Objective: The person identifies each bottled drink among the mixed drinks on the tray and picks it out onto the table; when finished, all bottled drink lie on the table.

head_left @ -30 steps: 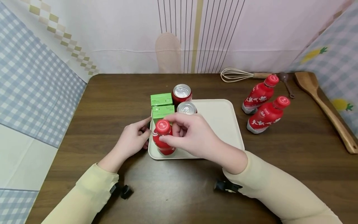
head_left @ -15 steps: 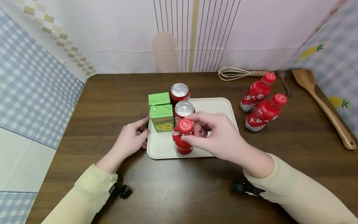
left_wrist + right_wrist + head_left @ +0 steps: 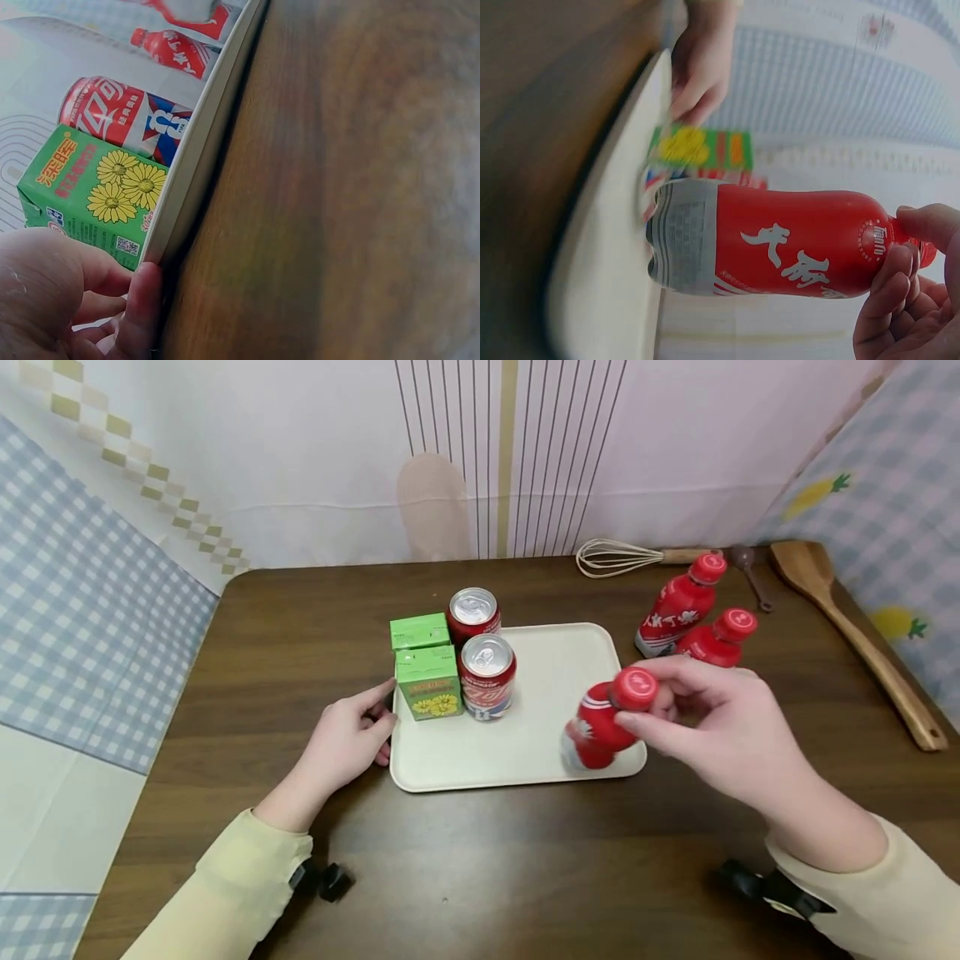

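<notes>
My right hand point(image 3: 720, 735) grips a red plastic soda bottle point(image 3: 600, 727) by its neck, just under the cap. The bottle leans over the front right of a cream tray point(image 3: 517, 760); in the right wrist view its grey base point(image 3: 682, 236) hangs by the tray's surface. At the tray's left edge my left hand point(image 3: 348, 727) holds the rim with thumb and index finger, beside a green drink carton point(image 3: 431, 693). A second green carton point(image 3: 420, 631) stands behind it. Two red soda cans, the front one point(image 3: 487, 685) and the rear one point(image 3: 474, 614), stand right of the cartons.
Two more red bottles, a rear one point(image 3: 678, 606) and a nearer one point(image 3: 712, 643) partly behind my right hand, stand right of the tray. A whisk point(image 3: 630, 557), a small dark spoon point(image 3: 750, 572) and a wooden spatula point(image 3: 855, 635) lie along the back and right.
My right hand has carried the bottle rightward across the tray, from in front of the cartons to the front right corner, tilting it. My left hand has stayed at the tray's left edge.
</notes>
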Motion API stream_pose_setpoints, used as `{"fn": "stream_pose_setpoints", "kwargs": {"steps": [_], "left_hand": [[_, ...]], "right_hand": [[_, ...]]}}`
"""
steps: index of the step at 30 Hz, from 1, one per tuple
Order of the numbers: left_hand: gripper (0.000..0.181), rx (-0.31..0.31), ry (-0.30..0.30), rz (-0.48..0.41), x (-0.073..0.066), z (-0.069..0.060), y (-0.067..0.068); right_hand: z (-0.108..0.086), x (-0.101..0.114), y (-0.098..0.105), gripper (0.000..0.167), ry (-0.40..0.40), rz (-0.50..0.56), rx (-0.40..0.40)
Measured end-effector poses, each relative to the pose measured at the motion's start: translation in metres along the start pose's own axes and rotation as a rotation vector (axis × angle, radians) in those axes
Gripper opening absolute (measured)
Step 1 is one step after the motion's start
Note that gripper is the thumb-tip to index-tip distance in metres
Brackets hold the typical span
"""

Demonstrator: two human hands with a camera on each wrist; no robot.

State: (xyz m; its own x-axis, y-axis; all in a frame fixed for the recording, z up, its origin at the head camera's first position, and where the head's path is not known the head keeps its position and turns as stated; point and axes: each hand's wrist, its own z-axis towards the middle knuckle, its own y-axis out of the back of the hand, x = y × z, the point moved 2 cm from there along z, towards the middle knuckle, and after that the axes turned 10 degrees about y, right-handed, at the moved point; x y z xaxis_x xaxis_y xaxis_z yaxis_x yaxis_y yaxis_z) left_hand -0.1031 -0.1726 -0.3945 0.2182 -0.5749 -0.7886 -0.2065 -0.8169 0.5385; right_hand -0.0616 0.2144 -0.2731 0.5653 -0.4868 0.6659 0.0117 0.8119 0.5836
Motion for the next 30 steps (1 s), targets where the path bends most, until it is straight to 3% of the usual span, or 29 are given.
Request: {"fn": "stream_pose_setpoints", "kwargs": {"steps": [6,16,30], "left_hand": [[0.055,0.007,0.022,0.005,0.001,-0.001,0.001],[0.055,0.003,0.014,0.014,-0.003,0.001,0.001],[0.054,-0.005,0.005,0.016,-0.003,-0.001,0.001]], "right_hand": [[-0.021,-0.031,0.027,0.035,-0.138,-0.05,-0.107],[-0.04,-0.055,0.066,0.035,-0.24,-0.068,-0.261],[-0.06,-0.077,0.068,0.031,-0.33,-0.094,-0.254]]}}
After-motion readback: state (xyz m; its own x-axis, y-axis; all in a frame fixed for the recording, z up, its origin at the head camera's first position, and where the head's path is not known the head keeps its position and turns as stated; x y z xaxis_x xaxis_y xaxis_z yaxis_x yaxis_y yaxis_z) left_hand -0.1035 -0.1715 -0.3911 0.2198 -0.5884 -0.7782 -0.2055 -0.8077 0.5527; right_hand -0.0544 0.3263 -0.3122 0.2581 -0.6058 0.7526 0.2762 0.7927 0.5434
